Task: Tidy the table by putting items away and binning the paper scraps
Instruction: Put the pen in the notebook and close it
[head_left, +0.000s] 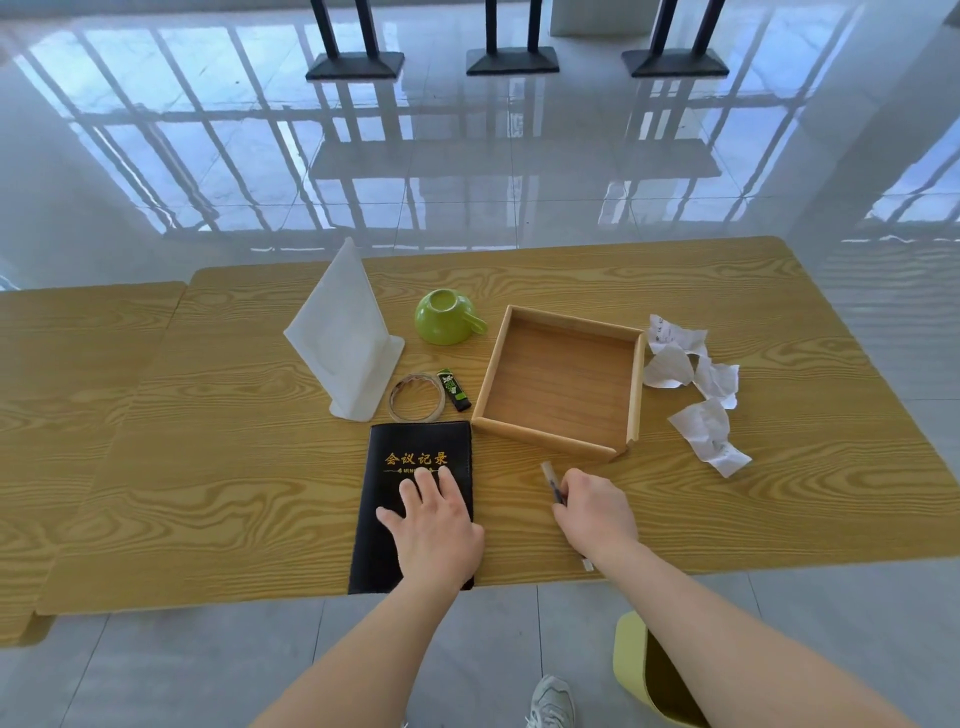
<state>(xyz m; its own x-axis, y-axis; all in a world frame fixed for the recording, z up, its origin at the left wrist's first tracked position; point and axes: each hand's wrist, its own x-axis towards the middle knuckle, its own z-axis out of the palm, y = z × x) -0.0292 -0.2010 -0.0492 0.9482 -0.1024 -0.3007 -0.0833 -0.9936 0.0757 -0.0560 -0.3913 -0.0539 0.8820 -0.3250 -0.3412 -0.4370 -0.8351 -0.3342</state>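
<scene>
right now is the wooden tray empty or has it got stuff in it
Empty. The wooden tray shows only its bare floor; the paper scraps lie outside it, on the table.

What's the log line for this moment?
left hand: flat on notebook | right hand: grips pen | tray: empty | scraps: on table | bin: on floor

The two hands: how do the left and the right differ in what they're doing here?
The left hand lies flat, fingers straight and spread, while the right hand has its fingers curled. The left hand presses on the black notebook; the right hand grips a pen lying on the table beside that notebook. Both hands are bare and work close to the table's near edge.
</scene>
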